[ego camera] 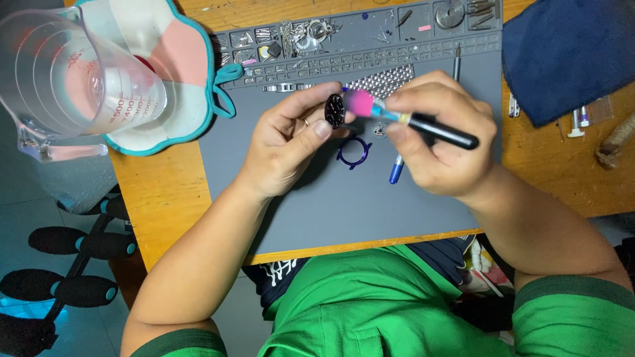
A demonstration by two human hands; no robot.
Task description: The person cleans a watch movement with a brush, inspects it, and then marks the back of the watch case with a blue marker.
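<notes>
Head view, looking down: left hand [291, 142] pinches a small round black watch dial [335, 110], right hand [440, 135] grips a pink-tipped black brush [410, 119] against it, above a grey silicone work mat [344, 198] on an orange wooden table [165, 192]; clear plastic measuring jug [73, 73] far left.

Small dark round watch dial [335, 110] held up on edge over the grey mat, w/ pink-tipped black brush [410, 119] touching its face.
</notes>
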